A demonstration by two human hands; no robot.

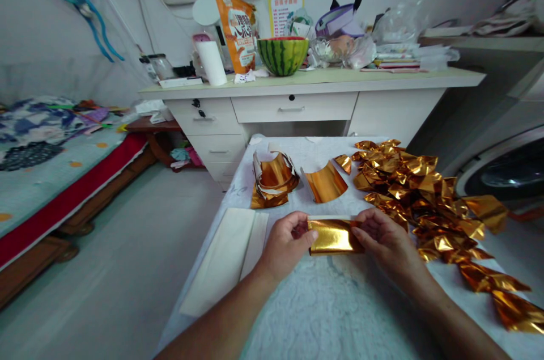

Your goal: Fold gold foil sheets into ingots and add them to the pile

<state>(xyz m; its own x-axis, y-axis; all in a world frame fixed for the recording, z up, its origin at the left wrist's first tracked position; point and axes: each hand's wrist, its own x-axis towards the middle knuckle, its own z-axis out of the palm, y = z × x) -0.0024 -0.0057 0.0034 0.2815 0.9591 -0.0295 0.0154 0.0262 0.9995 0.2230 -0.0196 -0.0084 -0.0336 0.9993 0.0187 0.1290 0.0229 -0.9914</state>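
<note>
A sheet of gold foil paper (334,237), curled or folded into a flat band with a white strip along its top edge, is stretched between my two hands above the table. My left hand (291,241) pinches its left end between thumb and fingers. At the right end, my right hand (380,238) grips it the same way. Just beyond lies a single curved gold sheet (326,182). To its left sits a curled stack of gold sheets (275,176) with white backing. Many folded gold foil pieces (399,178) are heaped to the right of my right hand.
White paper strips (221,255) lie on the cloth-covered table (310,314), left of my left hand. Behind stands a white desk (297,105) with a cut watermelon (283,55) and an orange pouch (238,34). A washing machine (501,161) is at right, a bed (51,178) at left.
</note>
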